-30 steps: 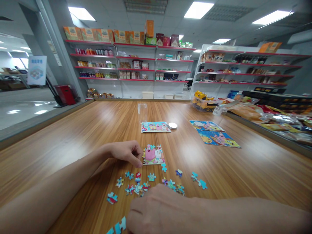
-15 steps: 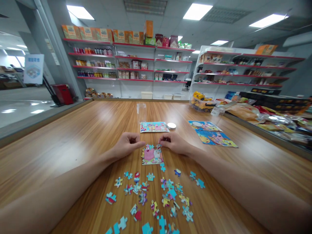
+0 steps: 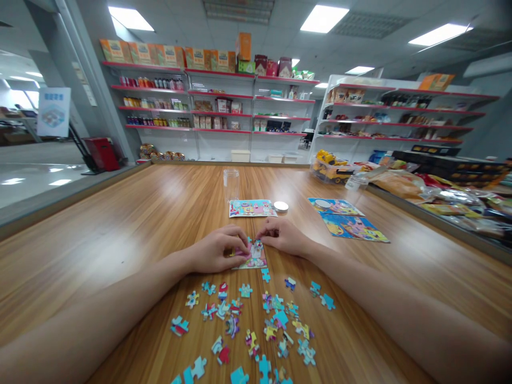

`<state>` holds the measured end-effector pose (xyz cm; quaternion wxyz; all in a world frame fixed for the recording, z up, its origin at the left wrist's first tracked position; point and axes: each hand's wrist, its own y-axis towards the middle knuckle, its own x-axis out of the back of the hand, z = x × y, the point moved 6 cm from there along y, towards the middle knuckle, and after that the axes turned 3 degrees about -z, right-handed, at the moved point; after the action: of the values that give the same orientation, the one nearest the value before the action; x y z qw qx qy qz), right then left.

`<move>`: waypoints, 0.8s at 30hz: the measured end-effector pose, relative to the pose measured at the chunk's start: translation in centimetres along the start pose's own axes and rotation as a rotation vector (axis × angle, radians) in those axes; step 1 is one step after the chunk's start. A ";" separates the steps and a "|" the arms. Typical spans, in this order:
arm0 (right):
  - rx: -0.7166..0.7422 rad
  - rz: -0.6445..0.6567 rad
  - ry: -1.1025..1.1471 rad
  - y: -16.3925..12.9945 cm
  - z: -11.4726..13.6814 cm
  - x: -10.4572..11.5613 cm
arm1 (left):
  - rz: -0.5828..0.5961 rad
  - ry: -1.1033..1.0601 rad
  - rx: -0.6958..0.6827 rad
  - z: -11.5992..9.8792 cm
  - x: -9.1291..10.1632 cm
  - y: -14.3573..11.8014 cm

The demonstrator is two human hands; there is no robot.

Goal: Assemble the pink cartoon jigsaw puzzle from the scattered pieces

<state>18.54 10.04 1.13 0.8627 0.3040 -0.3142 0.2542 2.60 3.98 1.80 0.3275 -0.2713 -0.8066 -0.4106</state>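
Note:
A partly joined jigsaw puzzle (image 3: 256, 261), pink and white with colourful edges, lies flat on the table in front of me. My left hand (image 3: 222, 249) rests over its left side, fingers stretched onto the pieces and thumb apart along the lower edge. At the upper right corner, my right hand (image 3: 282, 234) has thumb and fingers pinched on a small puzzle piece (image 3: 258, 242), partly hidden by the fingertips. A loose blue piece (image 3: 265, 275) lies just below the puzzle's lower right corner. Many loose pieces, such as a light blue one (image 3: 245, 290), are scattered nearer to me.
Beyond my hands lie a picture card (image 3: 253, 208), a white round lid (image 3: 280, 206) and a clear jar (image 3: 231, 185). Blue picture sheets (image 3: 354, 228) are at the right. A bin of yellow toy vehicles (image 3: 332, 168) stands farther back, beside packaged goods (image 3: 452, 202).
My left hand has moved right and down from beside the puzzle onto its left side, its fingers spreading over it. My right hand has shifted slightly left at the upper right corner.

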 end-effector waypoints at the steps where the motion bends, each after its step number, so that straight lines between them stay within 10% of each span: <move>1: 0.019 0.004 -0.002 0.0 0.2 0.0 | 0.001 -0.005 0.003 0.0 0.0 0.0; 24: 0.184 -0.044 -0.021 -0.6 1.4 0.1 | -0.004 -0.004 0.036 0.2 0.1 -0.1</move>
<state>18.47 8.65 1.89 0.8331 0.3915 -0.2917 0.2599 2.39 4.06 1.73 0.3298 -0.2647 -0.8150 -0.3962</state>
